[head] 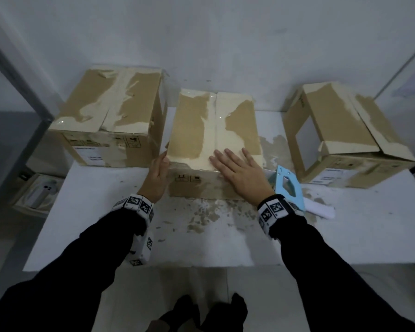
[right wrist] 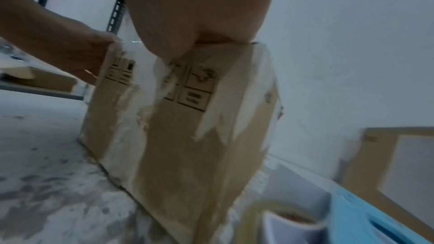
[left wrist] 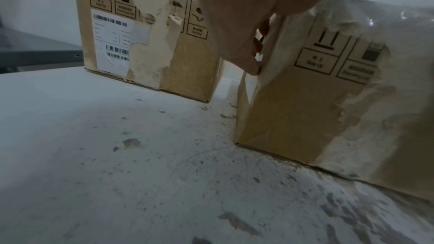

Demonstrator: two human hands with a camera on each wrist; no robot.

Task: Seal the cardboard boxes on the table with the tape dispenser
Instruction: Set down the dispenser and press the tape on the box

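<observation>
Item: worn brown cardboard middle box (head: 213, 137), flaps closed, table centre. My right hand (head: 240, 173) flat, fingers spread on its top; left hand (head: 159, 173) cups its left edge. Light-blue tape dispenser (head: 286, 189) just right of box, ungripped. Risk: flaps spring open if I lift right hand to fetch it.

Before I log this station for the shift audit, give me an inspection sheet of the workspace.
Surface: white table, scuffed, torn paper bits.
Job's things: left box and middle box closed; right box flaps open; blue tape dispenser on table.
Clutter: white roll beside dispenser.
Grips: left hand holds middle box's corner; right hand flat on its top.
Cables: nothing seen.
Surroundings: white wall, metal shelving left.
</observation>
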